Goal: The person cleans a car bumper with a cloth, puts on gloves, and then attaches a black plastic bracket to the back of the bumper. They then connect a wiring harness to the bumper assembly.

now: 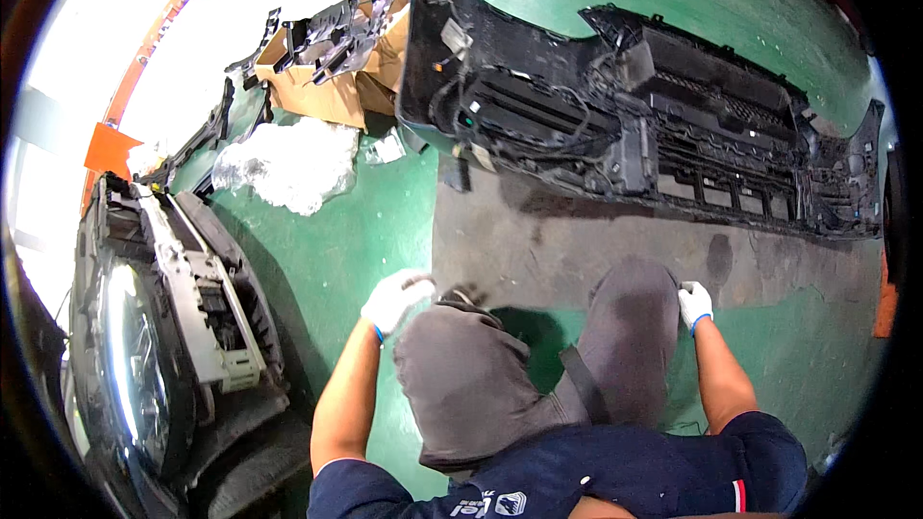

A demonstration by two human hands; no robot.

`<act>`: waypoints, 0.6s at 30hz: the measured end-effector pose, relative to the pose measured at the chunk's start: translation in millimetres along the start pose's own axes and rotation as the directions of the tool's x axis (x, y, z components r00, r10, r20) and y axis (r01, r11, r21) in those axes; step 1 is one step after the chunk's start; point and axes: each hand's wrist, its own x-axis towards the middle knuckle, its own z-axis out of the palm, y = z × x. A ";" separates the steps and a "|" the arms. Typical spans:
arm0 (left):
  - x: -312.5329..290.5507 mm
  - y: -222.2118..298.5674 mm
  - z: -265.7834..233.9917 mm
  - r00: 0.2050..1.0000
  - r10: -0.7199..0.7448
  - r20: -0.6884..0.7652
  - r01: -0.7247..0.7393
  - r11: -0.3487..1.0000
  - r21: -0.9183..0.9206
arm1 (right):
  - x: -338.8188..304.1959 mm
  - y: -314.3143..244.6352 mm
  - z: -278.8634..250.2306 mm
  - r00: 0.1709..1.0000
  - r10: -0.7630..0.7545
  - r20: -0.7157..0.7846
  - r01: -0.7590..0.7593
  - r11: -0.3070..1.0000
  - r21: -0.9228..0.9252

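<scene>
My left hand (396,296), in a white work glove with blue at the cuff, is beside my left knee. Its fingers reach toward the right, loosely bent and slightly blurred, with nothing visible in them. Against the outer side of my right knee is my right hand (694,305), gloved the same way; its fingers are mostly turned out of sight. Ahead of me lies a large black car bumper (567,115), its inner side with grilles, brackets and wiring facing me. Both hands are apart from it.
A car front (144,327) with a headlight and exposed frame stands at the left. Farther off, a cardboard box (312,91) holds black plastic parts, with clear plastic wrapping (288,163) before it. A grey mat (567,259) lies under the bumper on the green floor (361,221).
</scene>
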 end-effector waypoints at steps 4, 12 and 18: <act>150.3 -7.3 -124.5 0.959 0.068 -0.275 -0.168 0.918 -0.360 | 34.5 -38.0 -4.5 0.995 0.081 0.057 -0.084 0.995 0.061; 421.4 10.7 -290.9 0.932 -0.123 -0.340 -0.305 0.234 -0.923 | -25.8 -97.3 12.9 0.836 0.546 -0.051 -0.525 0.770 -0.363; 519.4 8.6 -394.3 0.726 0.191 -0.660 -0.640 0.537 -0.549 | -45.2 -150.4 55.3 0.834 0.552 -0.007 -0.537 0.808 -0.243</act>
